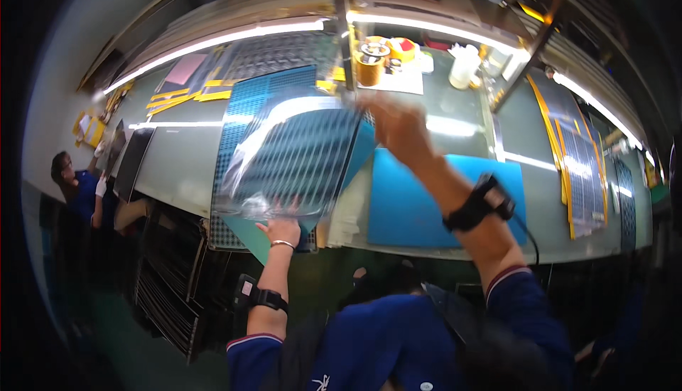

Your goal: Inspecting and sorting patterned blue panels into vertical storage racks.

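Observation:
A glossy clear plastic film (284, 153) lies over a dark slotted sheet, with bright reflections across it. Under them is a blue-teal perforated panel (231, 135), and a teal sheet (361, 151) pokes out at the right. My left hand (283, 229) rests at the film's near edge, thumb apart and fingers stretched onto it. My right hand (396, 124) is raised by the film's far right corner. Motion smears its fingers, so their grip does not show.
A plain blue sheet (444, 199) lies to the right on the table. Behind it stand a tape roll (369, 71) and a white bottle (464, 67). Yellow-edged panels (579, 167) lie far right. Dark racks (167, 284) stand below left. Another person (82, 185) handles a dark panel at far left.

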{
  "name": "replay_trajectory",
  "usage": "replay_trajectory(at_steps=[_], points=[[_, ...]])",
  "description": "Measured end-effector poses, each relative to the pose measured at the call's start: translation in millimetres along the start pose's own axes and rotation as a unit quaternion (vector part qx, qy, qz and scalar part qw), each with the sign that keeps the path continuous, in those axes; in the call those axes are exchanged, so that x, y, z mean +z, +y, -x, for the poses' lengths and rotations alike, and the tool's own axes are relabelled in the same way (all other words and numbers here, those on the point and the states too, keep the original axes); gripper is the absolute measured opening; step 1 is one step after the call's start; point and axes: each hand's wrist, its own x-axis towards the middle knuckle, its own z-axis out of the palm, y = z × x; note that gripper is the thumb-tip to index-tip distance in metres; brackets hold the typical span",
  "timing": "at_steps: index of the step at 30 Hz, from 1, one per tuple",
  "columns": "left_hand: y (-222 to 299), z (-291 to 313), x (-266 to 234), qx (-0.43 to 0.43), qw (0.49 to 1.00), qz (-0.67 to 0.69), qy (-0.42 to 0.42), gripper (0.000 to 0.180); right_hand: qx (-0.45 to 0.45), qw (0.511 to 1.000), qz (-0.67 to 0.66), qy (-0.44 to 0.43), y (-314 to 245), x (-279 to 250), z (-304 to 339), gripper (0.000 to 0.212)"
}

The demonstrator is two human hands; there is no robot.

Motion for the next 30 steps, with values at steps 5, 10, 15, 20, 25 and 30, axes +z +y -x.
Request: replay_trajectory(at_steps=[5, 10, 15, 20, 25, 30], points=[[13.5, 11.2, -24.6, -0.023, 1.000, 0.009, 0.003, 0.043, 0.023, 0.995, 0.046, 0.091, 58.4, -105.8, -56.3, 0.031], [5.4, 13.6, -30.1, -0.115, 0.992, -0.001, -0.044, 0.044, -0.040, 0.938, 0.234, 0.254, 63.4, -234.1, -72.4, 0.017], [5.5, 5.0, -31.7, -0.217, 0.972, 0.044, -0.073, 0.044, -0.134, 0.946, 0.252, 0.153, 25.9, -274.3, -4.0, 0.023], [45.3, 1.7, -5.2, 0.058, 0.916, 0.397, 0.021, 0.061, -0.114, 0.964, 0.240, -0.024, -1.1, -211.3, 127.3, 0.018], [126.1, 98.5, -100.0, -0.072, 0.286, 0.855, -0.426, 0.067, 0.042, 0.994, 0.039, -0.089, -34.4, -118.3, 245.9, 0.022], [101.4, 85.1, -32.5, -0.062, 0.605, 0.664, -0.435, 0.025, 0.206, 0.958, -0.108, -0.169, -52.3, -82.7, 317.3, 0.040]])
